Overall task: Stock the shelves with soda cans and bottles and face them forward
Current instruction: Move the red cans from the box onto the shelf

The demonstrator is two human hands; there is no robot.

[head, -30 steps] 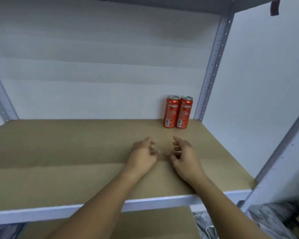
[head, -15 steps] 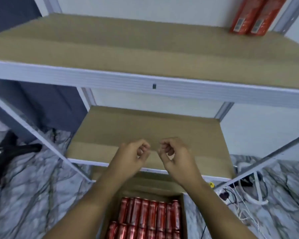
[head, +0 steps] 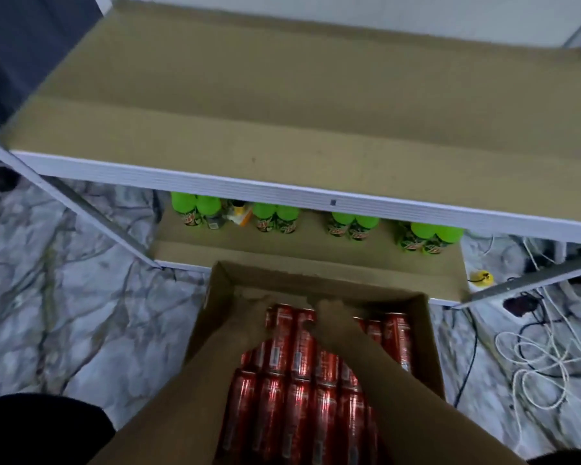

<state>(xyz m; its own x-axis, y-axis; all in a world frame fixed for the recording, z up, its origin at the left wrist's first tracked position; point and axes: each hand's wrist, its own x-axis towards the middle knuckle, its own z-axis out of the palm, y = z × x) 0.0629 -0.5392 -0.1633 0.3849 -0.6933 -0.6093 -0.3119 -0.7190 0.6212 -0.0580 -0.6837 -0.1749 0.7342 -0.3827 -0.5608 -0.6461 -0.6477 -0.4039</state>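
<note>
Your two forearms run up from the bottom of the frame into an open cardboard box (head: 215, 317) at lower centre, and they cover a good part of what lies inside it. The box holds red soda cans (head: 302, 397) lying on their sides in tight rows, glossy metal cylinders with their ends toward you. Your left hand (head: 252, 308) and right hand (head: 329, 312) sit close together at the far end of the box, over the top row of cans. The frame is blurred there and both hands merge with the brown card, so you cannot tell whether the fingers are spread, pressed flat or curled round a can.

Above the box, a wide shelf (head: 282, 129) fills the upper half of the frame: a flat, matte brown board with a white metal front edge. Under it, at mid-frame, a lower shelf (head: 282, 251) of the same board carries green bottles (head: 349, 226) standing upright in pairs along its back, with a small orange-and-white item (head: 240, 214) between the first two pairs on the left. The box's far wall overlaps this lower shelf's front edge.

The floor (head: 64, 297) is grey marble-patterned, veined and smooth. At the right of the frame, white and black cables (head: 534, 364) lie in loose coils on it, and a small yellow object (head: 482, 276) sits just beside the shelf's corner.
</note>
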